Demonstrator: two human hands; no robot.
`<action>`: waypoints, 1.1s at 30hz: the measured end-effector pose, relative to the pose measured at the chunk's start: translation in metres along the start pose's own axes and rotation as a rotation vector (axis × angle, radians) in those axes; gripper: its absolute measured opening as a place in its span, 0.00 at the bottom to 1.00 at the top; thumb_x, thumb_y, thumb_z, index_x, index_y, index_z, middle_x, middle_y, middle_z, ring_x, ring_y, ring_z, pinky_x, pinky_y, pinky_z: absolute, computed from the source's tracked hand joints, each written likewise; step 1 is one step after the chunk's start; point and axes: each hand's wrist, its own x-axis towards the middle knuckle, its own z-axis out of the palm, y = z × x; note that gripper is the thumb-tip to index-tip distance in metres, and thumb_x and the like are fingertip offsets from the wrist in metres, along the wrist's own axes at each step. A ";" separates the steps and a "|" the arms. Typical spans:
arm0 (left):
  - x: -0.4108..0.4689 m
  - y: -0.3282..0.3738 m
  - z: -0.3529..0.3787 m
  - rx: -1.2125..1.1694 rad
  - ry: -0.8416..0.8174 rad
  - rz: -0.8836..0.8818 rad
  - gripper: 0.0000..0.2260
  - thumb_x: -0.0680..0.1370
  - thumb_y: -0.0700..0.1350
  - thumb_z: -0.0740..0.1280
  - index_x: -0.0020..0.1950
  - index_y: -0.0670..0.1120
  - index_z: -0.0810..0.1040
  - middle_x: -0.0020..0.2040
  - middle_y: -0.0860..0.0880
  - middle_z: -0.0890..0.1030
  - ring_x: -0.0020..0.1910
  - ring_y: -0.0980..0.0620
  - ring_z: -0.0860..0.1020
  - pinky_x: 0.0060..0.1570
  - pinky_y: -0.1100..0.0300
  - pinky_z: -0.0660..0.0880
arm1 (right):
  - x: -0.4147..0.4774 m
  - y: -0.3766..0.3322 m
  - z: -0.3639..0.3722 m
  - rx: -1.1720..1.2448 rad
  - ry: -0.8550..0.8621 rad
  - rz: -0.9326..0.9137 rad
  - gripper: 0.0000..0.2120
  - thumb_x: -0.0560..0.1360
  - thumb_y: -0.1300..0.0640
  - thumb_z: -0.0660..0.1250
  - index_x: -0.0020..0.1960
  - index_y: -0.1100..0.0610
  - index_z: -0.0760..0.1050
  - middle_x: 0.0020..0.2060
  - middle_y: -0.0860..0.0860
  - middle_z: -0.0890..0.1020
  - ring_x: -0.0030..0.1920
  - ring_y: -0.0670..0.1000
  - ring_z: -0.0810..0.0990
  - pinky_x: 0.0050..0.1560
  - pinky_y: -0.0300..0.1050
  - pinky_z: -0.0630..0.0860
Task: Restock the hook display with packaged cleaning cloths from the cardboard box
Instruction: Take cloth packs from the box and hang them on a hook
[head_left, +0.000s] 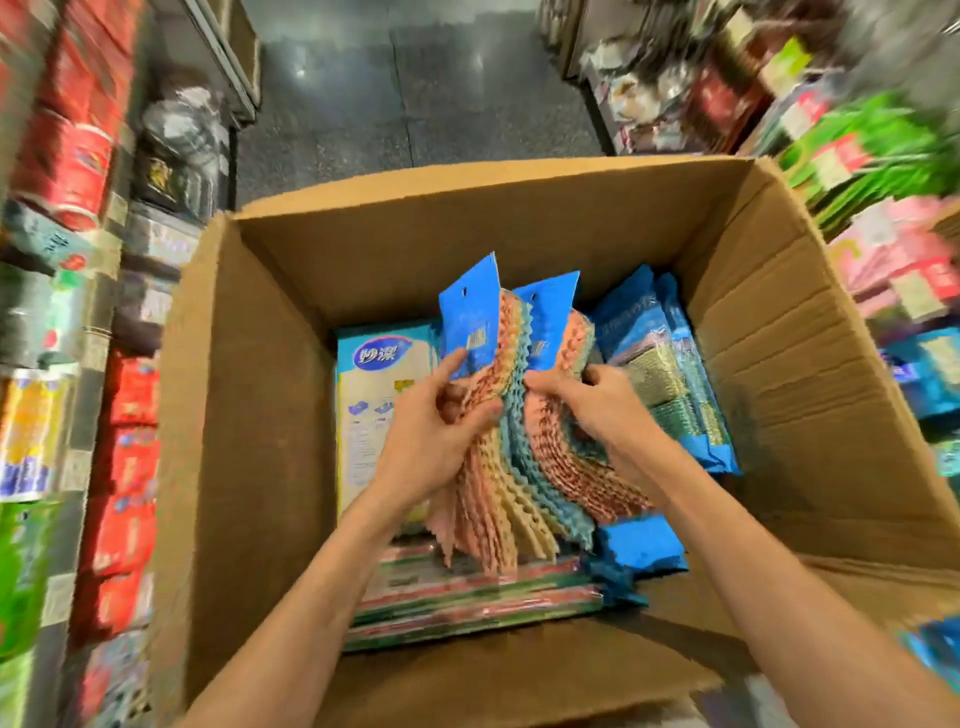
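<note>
Over the cardboard box (249, 415), two cloth packs stand long-axis upright, blue header cards up. Left hand (441, 415) grips the left pack (470, 322), right hand (587, 400) grips the right pack (550, 322).

You are looking down on a dark speckled floor (415, 104) running off between two rows of goods. On your left, red packs (67, 156) are sitting stacked, with a yellow pack (26, 415) nearer you. On your right, blurred green packs (872, 156) and pink packs (904, 260) are showing.
</note>
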 end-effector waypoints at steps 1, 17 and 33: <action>-0.012 0.009 -0.011 -0.054 -0.011 0.023 0.30 0.74 0.40 0.75 0.75 0.45 0.69 0.44 0.52 0.83 0.37 0.69 0.77 0.45 0.72 0.74 | -0.020 -0.009 0.006 0.020 0.002 -0.035 0.12 0.69 0.48 0.77 0.40 0.55 0.79 0.30 0.45 0.83 0.33 0.46 0.82 0.31 0.38 0.74; -0.182 0.050 -0.080 -0.250 -0.153 0.241 0.19 0.70 0.48 0.79 0.56 0.47 0.78 0.49 0.51 0.85 0.49 0.53 0.84 0.52 0.46 0.80 | -0.253 0.007 0.099 0.376 0.163 -0.284 0.20 0.80 0.49 0.63 0.51 0.68 0.78 0.30 0.55 0.77 0.29 0.53 0.76 0.26 0.43 0.76; -0.249 0.141 0.054 -0.274 -0.654 0.427 0.29 0.62 0.55 0.78 0.60 0.47 0.79 0.54 0.49 0.85 0.52 0.48 0.84 0.54 0.48 0.80 | -0.338 0.065 -0.081 0.429 0.567 -0.588 0.41 0.57 0.33 0.78 0.61 0.56 0.75 0.51 0.55 0.85 0.49 0.54 0.85 0.48 0.51 0.81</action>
